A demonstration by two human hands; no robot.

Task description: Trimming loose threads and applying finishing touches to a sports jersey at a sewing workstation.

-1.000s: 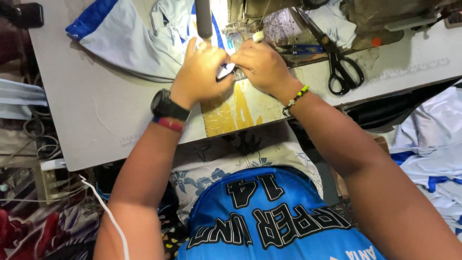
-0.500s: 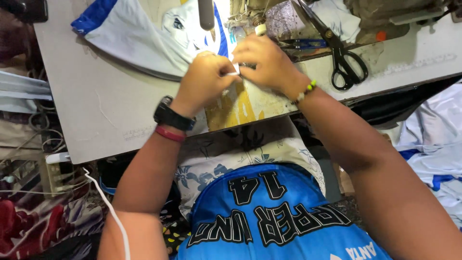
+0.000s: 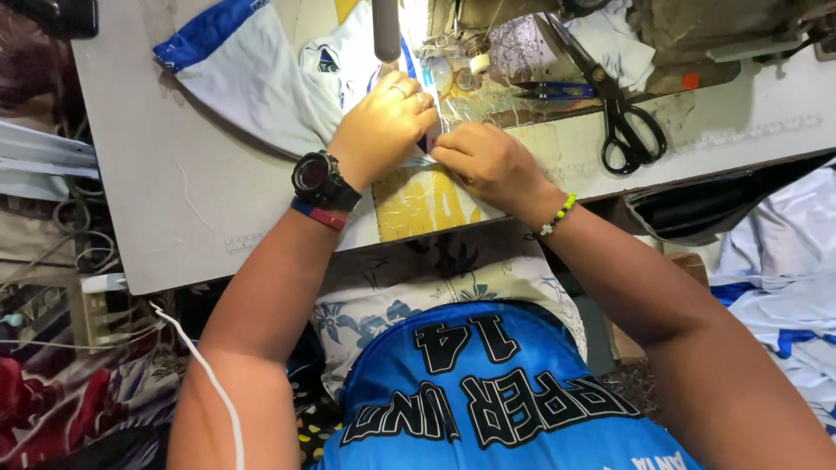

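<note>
Both hands have slid a little toward the table's near edge: left hand (image 3: 383, 126) and right hand (image 3: 488, 161), fingers pinching the white-and-blue fabric (image 3: 261, 96) just left of the black scissors (image 3: 623, 113), suggesting repositioning.

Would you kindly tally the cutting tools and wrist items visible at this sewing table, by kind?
Black scissors: 1
Blue snips: 1
Black watch: 1
Red-and-blue band: 1
Beaded bracelet: 1
Total: 5
</note>
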